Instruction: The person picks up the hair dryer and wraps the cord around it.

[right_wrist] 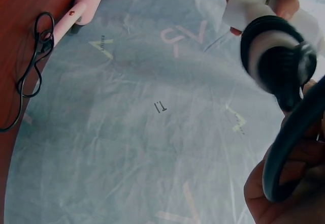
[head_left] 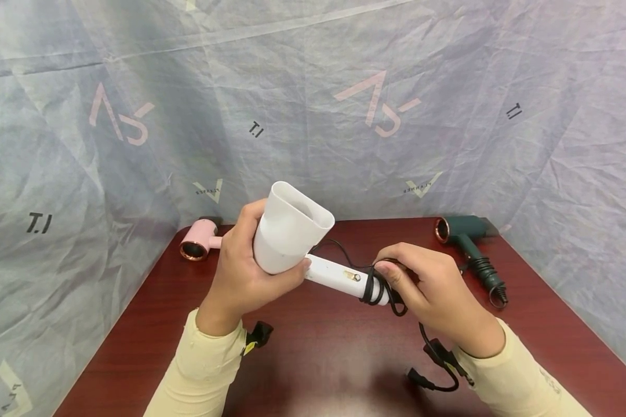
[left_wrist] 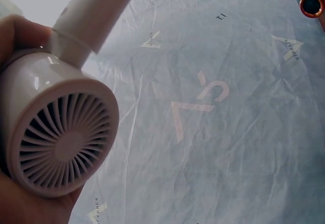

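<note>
A white hair dryer (head_left: 287, 231) is held up over the table, its flat nozzle tilted upward in the head view. My left hand (head_left: 245, 266) grips it round the barrel, with the thumb near the handle joint. In the left wrist view the slatted rear grille of the hair dryer (left_wrist: 68, 150) faces the camera. Black power cord (head_left: 374, 286) is wound in several turns round the handle's end. My right hand (head_left: 438, 289) pinches the cord there between thumb and fingers. Below this hand hangs the cord's loose end with a black plug (head_left: 419, 379).
On the dark red table (head_left: 313, 347), a pink hair dryer (head_left: 200, 237) lies at the back left, its black cord (right_wrist: 38, 66) looped beside it. A dark green hair dryer (head_left: 466, 231) with a wrapped cord lies at the back right. Grey printed sheeting (head_left: 302, 116) surrounds the table.
</note>
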Demonstrator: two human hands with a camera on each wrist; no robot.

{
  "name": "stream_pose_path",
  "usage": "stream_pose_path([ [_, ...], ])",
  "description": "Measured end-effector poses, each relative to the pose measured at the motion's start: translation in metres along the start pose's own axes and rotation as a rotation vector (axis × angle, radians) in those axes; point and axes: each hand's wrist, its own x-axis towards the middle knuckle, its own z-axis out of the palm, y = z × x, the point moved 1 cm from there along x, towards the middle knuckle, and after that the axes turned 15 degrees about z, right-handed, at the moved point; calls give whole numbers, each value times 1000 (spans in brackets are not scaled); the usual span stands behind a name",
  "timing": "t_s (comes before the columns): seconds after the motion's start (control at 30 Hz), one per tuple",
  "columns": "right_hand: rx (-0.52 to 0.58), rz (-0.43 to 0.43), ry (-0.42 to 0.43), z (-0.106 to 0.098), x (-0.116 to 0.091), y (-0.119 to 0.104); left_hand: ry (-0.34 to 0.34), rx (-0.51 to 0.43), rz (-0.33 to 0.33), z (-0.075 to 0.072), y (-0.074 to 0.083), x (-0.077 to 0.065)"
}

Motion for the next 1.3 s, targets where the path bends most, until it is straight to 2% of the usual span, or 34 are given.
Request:
stream_pose_path([
  [0.23,64,55,-56,2,-3,4,55,-118,15,-1,4,1],
  [0.3,112,83,-90,3,-4,6,73,-142,16,-1,5,1],
  [0.43,277,142,-171,3,-5,10,103,-193,27,0,6,2],
  [0.53,372,153,-220,4,-5,12,122,-234,40,1,5,2],
  [0.83,494,200,-397,10,-5,13,170,-270,34,1,6,3],
  [1.03,485,220,-397,12,-6,14,198,-270,-4,4,6,2],
  [1.27,496,362,-387,15,-5,13,240,-288,-40,8,4,2],
  [1.3,490,356,-379,15,-5,12,246,-288,-40,9,4,2],
])
